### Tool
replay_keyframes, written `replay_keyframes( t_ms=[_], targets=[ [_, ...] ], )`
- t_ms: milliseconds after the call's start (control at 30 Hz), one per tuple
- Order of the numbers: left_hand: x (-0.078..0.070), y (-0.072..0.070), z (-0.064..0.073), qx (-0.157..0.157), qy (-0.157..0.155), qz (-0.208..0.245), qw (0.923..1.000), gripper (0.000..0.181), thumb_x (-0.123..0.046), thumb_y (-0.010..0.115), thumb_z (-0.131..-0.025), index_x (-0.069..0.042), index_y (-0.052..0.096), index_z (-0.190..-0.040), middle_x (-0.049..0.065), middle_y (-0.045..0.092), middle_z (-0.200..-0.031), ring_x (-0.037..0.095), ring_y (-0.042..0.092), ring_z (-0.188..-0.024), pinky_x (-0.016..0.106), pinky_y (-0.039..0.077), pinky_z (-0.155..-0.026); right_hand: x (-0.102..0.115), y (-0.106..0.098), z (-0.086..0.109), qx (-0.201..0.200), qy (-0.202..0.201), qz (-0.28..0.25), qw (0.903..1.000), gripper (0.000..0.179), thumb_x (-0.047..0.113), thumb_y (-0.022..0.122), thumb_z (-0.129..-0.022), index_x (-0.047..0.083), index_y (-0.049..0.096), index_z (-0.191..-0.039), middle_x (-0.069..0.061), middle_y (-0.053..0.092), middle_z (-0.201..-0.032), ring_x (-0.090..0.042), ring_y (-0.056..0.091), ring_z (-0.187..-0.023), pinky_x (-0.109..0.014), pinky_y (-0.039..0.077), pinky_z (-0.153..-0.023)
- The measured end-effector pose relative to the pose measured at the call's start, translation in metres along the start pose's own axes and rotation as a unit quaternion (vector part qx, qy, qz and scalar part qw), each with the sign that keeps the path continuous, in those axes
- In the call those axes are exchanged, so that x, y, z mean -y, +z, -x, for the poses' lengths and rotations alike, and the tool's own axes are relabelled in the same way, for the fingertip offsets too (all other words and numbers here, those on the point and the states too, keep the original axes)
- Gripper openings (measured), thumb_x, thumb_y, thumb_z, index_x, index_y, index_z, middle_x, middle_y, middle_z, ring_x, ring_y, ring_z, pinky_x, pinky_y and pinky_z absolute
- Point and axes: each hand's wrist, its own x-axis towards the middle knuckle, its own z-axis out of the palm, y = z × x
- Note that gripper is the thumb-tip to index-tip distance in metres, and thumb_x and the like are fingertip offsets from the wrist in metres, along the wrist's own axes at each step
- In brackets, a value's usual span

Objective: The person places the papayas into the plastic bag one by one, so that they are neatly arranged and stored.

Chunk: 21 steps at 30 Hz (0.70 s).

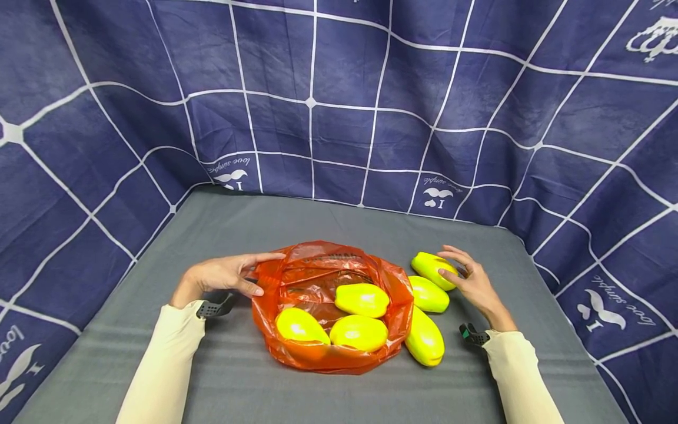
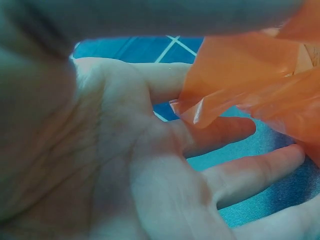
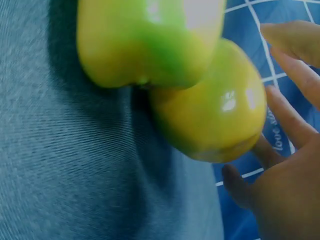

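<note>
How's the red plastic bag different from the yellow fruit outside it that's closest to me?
The red plastic bag is red, while the yellow fruit is yellow with some green. The bag is much bigger than the fruit. The bag is thin, crinkly and open at the top, but the fruit is smooth and long. Both look shiny, and both rest on the grey cloth.

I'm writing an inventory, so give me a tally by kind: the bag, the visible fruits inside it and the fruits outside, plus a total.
Red plastic bag: 1
Fruits in the bag: 3
Fruits outside the bag: 3
Total: 7
</note>
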Motion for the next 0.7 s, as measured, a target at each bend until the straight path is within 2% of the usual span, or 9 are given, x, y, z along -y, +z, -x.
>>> replay_keyframes(
  t_ms=[133,267,433,600,700],
  targets=[
    [0.000,0.000,0.000,0.003,0.000,-0.001,1.0000,0.090,0.001,0.067,-0.091,-0.003,0.010,-0.160,0.030,0.022,-0.160,0.048,0.043,-0.136,0.032,0.051,-0.102,-0.004,0.003,-0.001,0.027,0.023,0.007,0.9993,0.048,0.018,0.071,-0.094,0.004,0.057,-0.138,-0.020,0.037,-0.157,-0.042,0.027,-0.147,-0.072,0.023,-0.112],
    [-0.001,0.000,0.000,0.001,-0.003,0.000,1.0000,0.090,0.000,0.068,-0.091,-0.003,0.011,-0.160,0.030,0.023,-0.160,0.047,0.043,-0.136,0.033,0.052,-0.102,-0.006,0.005,-0.001,0.043,0.018,0.013,0.9988,0.052,0.018,0.072,-0.093,0.007,0.055,-0.140,-0.022,0.037,-0.157,-0.043,0.026,-0.147,-0.070,0.018,-0.115],
    [-0.001,-0.001,-0.001,0.000,-0.003,-0.003,1.0000,0.090,0.000,0.068,-0.090,-0.003,0.011,-0.160,0.030,0.023,-0.160,0.046,0.044,-0.135,0.033,0.052,-0.102,-0.011,0.007,-0.001,0.050,0.011,0.021,0.9985,0.054,0.017,0.072,-0.094,0.010,0.053,-0.144,-0.019,0.040,-0.155,-0.039,0.030,-0.146,-0.059,0.024,-0.115],
    [-0.001,0.000,-0.001,0.005,-0.001,-0.006,1.0000,0.090,0.000,0.068,-0.091,-0.003,0.011,-0.160,0.029,0.022,-0.160,0.046,0.043,-0.136,0.032,0.051,-0.102,-0.014,0.009,0.001,0.051,0.008,0.018,0.9985,0.056,0.017,0.071,-0.094,0.012,0.051,-0.146,-0.015,0.043,-0.153,-0.036,0.034,-0.142,-0.057,0.026,-0.113],
    [-0.001,0.000,-0.001,0.003,-0.008,-0.007,0.9999,0.090,-0.001,0.068,-0.091,-0.004,0.011,-0.160,0.029,0.022,-0.161,0.046,0.043,-0.137,0.032,0.051,-0.102,-0.013,0.009,0.001,0.051,0.006,0.020,0.9985,0.057,0.017,0.071,-0.094,0.013,0.050,-0.147,-0.014,0.044,-0.153,-0.035,0.036,-0.141,-0.042,0.029,-0.113]
  ],
)
